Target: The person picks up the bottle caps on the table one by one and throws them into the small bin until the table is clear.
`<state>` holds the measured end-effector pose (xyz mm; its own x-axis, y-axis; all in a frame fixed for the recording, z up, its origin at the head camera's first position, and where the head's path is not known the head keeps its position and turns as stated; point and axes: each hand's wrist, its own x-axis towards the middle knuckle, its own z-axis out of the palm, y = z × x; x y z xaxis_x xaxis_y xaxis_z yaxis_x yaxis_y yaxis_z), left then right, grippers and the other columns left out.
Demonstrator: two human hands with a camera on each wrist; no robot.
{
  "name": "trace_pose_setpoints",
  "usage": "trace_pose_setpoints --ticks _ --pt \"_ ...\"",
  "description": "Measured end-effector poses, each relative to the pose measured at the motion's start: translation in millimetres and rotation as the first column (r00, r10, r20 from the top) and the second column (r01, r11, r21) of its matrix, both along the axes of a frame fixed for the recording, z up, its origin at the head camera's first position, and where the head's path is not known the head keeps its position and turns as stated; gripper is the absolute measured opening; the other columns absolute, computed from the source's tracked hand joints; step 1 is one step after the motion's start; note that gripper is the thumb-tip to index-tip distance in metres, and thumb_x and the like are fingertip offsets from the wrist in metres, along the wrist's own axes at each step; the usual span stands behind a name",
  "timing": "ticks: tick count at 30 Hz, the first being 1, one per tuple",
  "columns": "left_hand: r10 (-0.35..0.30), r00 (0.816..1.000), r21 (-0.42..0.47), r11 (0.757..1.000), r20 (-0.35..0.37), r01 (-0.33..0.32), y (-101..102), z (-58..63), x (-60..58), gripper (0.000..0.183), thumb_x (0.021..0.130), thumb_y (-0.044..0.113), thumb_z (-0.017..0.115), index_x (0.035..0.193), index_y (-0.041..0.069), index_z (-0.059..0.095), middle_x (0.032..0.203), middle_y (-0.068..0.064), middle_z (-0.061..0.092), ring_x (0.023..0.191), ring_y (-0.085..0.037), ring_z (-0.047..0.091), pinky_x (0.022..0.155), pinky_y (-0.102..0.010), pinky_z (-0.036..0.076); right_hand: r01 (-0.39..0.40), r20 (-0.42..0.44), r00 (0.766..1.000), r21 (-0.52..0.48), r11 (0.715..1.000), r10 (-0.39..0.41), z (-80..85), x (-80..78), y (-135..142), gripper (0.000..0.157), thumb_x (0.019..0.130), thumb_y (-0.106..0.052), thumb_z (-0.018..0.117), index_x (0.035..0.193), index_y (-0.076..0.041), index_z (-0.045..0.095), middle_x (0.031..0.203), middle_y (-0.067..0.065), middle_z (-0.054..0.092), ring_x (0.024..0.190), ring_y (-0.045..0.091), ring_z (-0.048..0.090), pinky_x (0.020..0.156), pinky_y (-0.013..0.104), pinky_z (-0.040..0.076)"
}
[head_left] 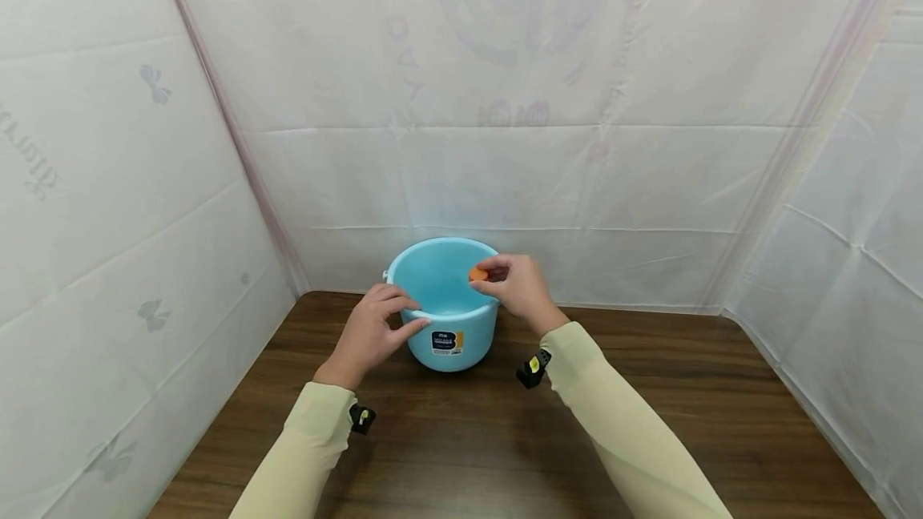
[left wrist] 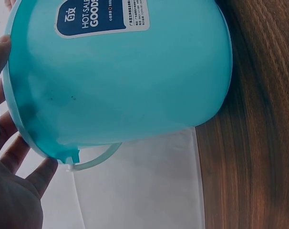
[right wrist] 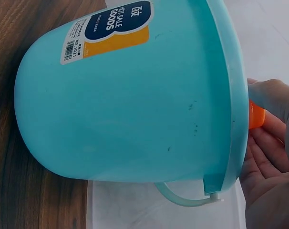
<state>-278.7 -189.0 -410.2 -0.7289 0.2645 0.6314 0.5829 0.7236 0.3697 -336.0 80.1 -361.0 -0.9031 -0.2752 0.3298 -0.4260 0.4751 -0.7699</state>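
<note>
A light blue plastic bucket [head_left: 450,343] with a label on its front stands upright on the wooden table. At its front left rim my left hand [head_left: 369,335] grips the edge, thumb on the outside and fingers over the inside; in the left wrist view the bucket's wall [left wrist: 125,86] fills much of the picture. Over the right part of the opening, my right hand [head_left: 521,288] pinches a small orange rounded object [head_left: 477,274] between thumb and fingers. Seen from the right wrist, the orange object [right wrist: 256,115] shows partly behind the rim, the rest hidden.
Dark brown wood makes up the table [head_left: 447,455]. White sheeting with faint prints hangs as a back wall [head_left: 505,142] close behind the bucket, and more sheeting stands at left and right. A pale bucket handle [left wrist: 99,160] hangs at the bucket's side.
</note>
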Motion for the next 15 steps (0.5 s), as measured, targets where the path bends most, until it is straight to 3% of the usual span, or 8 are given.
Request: trace_pose_setpoints --ticks 5,11,15 --pt "0.002 1.000 -0.002 1.000 -0.004 -0.002 -0.1 0.4 0.8 0.023 0.084 0.036 0.086 0.097 0.018 0.079 0.101 0.002 0.070 0.107 -0.018 0.058 0.083 -0.040 0.055 -0.006 -0.005 1.000 0.029 1.000 0.006 -1.0 -0.8 -2.1 0.034 0.086 -0.022 0.085 0.115 -0.006 0.077 0.108 0.009 0.078 0.098 0.022 0.075 0.084 0.034 0.062" --pt "0.006 1.000 -0.006 1.000 0.003 -0.006 -0.3 0.5 1.6 0.023 0.084 0.035 0.086 0.097 0.018 0.079 0.101 0.002 0.070 0.107 -0.018 0.058 0.082 -0.039 0.055 0.009 -0.014 1.000 0.055 0.998 -0.008 -0.4 0.3 -2.5 0.045 0.087 -0.027 0.084 0.125 -0.006 0.073 0.125 0.014 0.073 0.117 0.029 0.070 0.095 0.043 0.059" --pt "0.008 1.000 -0.011 1.000 0.000 -0.008 -0.5 0.4 1.3 0.023 0.084 0.035 0.086 0.097 0.018 0.079 0.100 0.002 0.070 0.107 -0.018 0.058 0.082 -0.039 0.055 0.010 -0.027 1.000 0.051 0.999 -0.008 -1.1 0.6 -2.0 0.049 0.088 -0.029 0.083 0.128 -0.004 0.071 0.129 0.016 0.071 0.120 0.032 0.068 0.097 0.045 0.058"
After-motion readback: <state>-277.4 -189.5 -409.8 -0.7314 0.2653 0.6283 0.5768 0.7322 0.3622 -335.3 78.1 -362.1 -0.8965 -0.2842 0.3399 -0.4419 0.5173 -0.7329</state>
